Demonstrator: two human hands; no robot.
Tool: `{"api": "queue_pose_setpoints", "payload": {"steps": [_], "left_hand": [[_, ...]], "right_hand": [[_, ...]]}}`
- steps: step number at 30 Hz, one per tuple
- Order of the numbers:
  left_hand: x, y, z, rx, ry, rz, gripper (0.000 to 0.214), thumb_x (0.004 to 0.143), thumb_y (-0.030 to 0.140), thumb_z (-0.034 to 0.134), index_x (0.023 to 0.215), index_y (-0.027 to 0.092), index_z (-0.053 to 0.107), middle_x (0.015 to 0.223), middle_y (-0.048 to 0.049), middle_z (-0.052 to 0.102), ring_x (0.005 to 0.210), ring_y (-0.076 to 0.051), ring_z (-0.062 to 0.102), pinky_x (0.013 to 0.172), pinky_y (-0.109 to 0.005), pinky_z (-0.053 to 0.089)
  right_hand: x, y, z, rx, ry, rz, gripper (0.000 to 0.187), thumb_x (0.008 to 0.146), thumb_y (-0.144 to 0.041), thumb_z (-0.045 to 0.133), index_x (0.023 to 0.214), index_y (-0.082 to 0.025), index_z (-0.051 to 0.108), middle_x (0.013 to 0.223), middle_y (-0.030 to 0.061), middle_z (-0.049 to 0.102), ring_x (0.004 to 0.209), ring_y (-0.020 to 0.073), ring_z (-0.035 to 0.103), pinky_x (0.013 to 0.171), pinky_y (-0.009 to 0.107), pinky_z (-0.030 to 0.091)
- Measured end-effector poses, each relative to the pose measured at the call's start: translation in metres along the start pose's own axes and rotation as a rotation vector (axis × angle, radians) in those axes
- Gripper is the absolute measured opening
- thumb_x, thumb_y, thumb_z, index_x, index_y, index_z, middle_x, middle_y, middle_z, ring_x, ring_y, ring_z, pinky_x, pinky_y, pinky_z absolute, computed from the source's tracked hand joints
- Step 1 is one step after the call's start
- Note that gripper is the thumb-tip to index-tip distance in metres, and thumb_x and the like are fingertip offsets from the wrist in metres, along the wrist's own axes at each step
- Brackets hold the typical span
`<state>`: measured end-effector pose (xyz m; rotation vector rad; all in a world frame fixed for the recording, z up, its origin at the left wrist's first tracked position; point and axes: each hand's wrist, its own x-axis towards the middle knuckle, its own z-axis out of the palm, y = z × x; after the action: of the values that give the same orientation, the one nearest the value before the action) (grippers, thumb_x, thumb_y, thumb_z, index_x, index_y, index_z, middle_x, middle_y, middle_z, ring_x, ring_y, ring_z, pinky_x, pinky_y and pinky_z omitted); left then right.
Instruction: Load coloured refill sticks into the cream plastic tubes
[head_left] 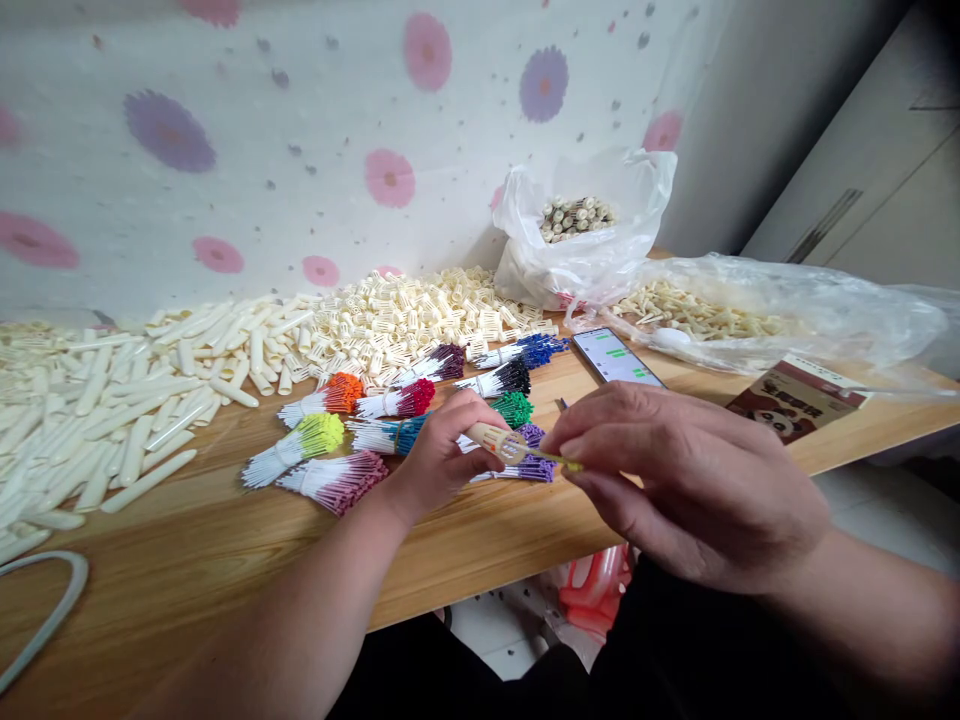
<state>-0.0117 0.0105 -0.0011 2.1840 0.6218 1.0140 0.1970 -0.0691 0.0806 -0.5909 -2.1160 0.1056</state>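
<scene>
We note our right hand point(675, 480) closed in a pinch, thumb and forefinger on a thin yellow-green stick point(556, 459). The stick's other end reaches the mouth of a cream slotted sleeve point(491, 438), which our left hand point(442, 450) clamps between thumb and fingers. Just under the grip lies a purple bundle point(525, 468), and just beyond it a green bundle point(514, 408). Farther beyond are a phone point(615, 358), a heap of cream sleeves point(405, 320) and a plastic bag point(585, 250).

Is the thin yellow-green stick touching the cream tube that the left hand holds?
Touching. The head view shows the yellow-green stick, pinched by the right hand, entering the cream tube in the left hand.
</scene>
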Motion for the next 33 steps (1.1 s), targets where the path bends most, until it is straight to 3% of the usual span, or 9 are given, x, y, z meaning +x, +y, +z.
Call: {"api": "queue_pose_setpoints", "payload": {"steps": [3,6,18,25,33], "left_hand": [[0.0,0.001,-0.002,0.008,-0.03,-0.009,0.053,0.077,0.066,0.047,0.086,0.017,0.064,0.081,-0.0032,0.052,0.075,-0.016,0.05,0.069,-0.029,0.04],[0.001,0.001,-0.003,0.024,-0.031,-0.017,0.057,0.081,0.067,0.04,0.089,0.016,0.064,0.082,-0.0038,0.052,0.077,-0.017,0.05,0.071,-0.029,0.04],[0.001,0.006,-0.003,-0.064,-0.11,-0.011,0.053,0.082,0.065,0.039,0.088,0.018,0.062,0.084,-0.0038,0.05,0.08,-0.018,0.048,0.074,-0.031,0.04],[-0.002,0.008,-0.001,0.011,-0.05,0.007,0.04,0.089,0.053,0.04,0.1,0.021,0.06,0.092,-0.0047,0.05,0.089,-0.019,0.05,0.08,-0.032,0.041],[-0.002,0.006,0.002,0.204,0.078,-0.011,0.042,0.087,0.055,0.043,0.092,0.018,0.062,0.086,-0.0045,0.053,0.085,-0.018,0.052,0.077,-0.032,0.042]], "right_hand": [[-0.002,0.005,-0.004,0.024,-0.07,-0.045,0.013,0.085,-0.008,0.051,0.093,-0.016,0.059,0.085,0.0092,0.068,0.083,0.0164,0.065,0.072,0.027,0.056],[-0.003,0.009,-0.006,0.0,-0.03,-0.026,0.015,0.084,-0.006,0.052,0.093,-0.016,0.059,0.086,0.0086,0.067,0.085,0.015,0.065,0.075,0.026,0.056],[-0.007,0.006,0.017,-0.172,0.024,0.001,0.014,0.083,-0.006,0.054,0.09,-0.015,0.061,0.086,0.0062,0.063,0.077,0.0143,0.059,0.067,0.028,0.049],[-0.013,0.016,0.025,-0.242,0.055,0.065,0.008,0.083,-0.012,0.056,0.084,-0.017,0.062,0.085,0.0038,0.054,0.073,0.012,0.051,0.062,0.026,0.044],[-0.014,0.025,0.029,-0.184,0.065,0.129,0.009,0.083,-0.008,0.056,0.083,-0.015,0.061,0.085,0.0041,0.052,0.078,0.0127,0.052,0.068,0.027,0.045]]}}
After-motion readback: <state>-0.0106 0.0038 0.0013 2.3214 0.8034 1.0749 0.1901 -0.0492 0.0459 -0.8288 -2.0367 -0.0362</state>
